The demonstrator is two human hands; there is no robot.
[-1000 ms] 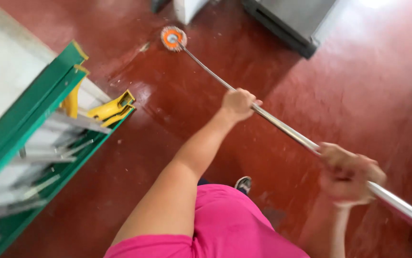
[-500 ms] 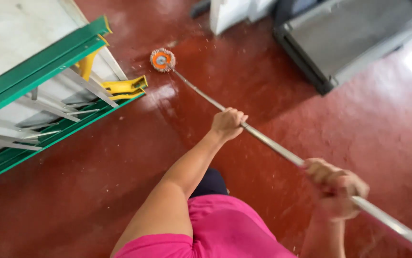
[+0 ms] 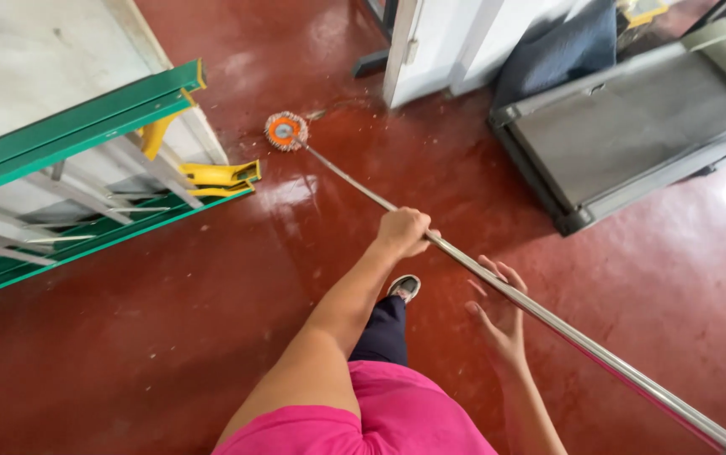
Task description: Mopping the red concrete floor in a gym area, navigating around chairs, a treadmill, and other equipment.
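Note:
A long metal mop pole (image 3: 548,318) runs from the lower right up to a round orange and white mop head (image 3: 285,131) resting on the wet red floor (image 3: 169,337). My left hand (image 3: 403,232) is closed around the pole about halfway along it, arm stretched forward. My right hand (image 3: 498,313) is lower on the pole, palm up against its underside with the fingers spread, not gripping. My pink shirt, dark trouser leg and one grey shoe (image 3: 405,287) show below the pole.
A green ladder (image 3: 85,177) with yellow feet (image 3: 216,175) lies along the left by a pale wall. A grey treadmill deck (image 3: 632,126) stands at the upper right, with a dark blue cloth (image 3: 561,50) and a white door frame (image 3: 405,50) behind it.
My right hand has let go of the pole and opened its fingers. My left hand keeps its grip. The mop head sits farther from the ladder's feet.

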